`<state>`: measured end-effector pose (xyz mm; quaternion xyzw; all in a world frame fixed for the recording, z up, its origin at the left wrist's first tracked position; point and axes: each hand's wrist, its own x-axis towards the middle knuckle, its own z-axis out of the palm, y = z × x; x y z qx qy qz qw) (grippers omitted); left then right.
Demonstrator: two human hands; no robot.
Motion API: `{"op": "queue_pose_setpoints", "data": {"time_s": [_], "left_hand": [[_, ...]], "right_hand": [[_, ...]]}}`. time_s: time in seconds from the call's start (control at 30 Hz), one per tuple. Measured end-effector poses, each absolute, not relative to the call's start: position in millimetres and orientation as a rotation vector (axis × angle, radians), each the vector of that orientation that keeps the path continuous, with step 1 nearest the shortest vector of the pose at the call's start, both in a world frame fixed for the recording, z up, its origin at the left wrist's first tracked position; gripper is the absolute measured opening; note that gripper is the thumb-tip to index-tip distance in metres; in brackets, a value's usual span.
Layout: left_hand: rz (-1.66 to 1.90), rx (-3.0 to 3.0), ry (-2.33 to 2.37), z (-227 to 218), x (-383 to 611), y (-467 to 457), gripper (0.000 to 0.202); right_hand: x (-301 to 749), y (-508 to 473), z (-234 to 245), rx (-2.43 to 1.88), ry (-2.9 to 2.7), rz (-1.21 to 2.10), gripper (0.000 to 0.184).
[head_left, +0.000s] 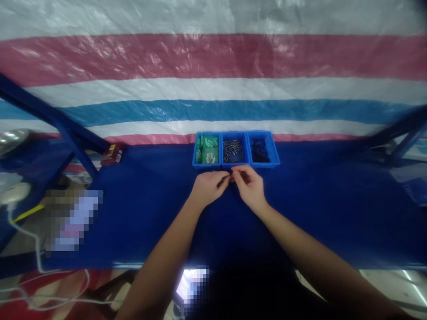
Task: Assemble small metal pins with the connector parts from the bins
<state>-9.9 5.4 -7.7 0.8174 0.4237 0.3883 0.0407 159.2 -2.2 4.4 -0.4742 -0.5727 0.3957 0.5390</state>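
My left hand [211, 186] and my right hand [248, 186] meet fingertip to fingertip just in front of three joined blue bins. Both are pinched closed around something small and dark, too small to name. The left bin [194, 161] holds green bags and small pale pieces. In the middle bin [247, 155] lie many thin metal pins [232, 150]. Dark small parts [259, 150] fill some of the right bin [276, 158].
A blue table [147, 200] spreads under the bins. A dark red box [112, 154] stands at its back left, beside a blue frame post [78, 146]. White cables [38, 249] hang at the left. A lit screen [191, 284] shows below the front edge. Behind hangs a striped sheet [213, 58].
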Motion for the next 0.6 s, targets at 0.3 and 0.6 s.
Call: {"op": "queue_pose_setpoints", "data": {"time_s": [0.3,0.6], "left_hand": [[1.213,2.564,1.341,-10.5,-14.8,5.4,0.016],[1.253,2.644,1.32,-13.4,-16.9,7.9,0.015]], "right_hand": [[160.8,-5.3,-1.7,-1.122,-1.43,0.904,0.017],[162.2,-5.4,0.3,-1.132,-1.643,0.717,0.011]]}}
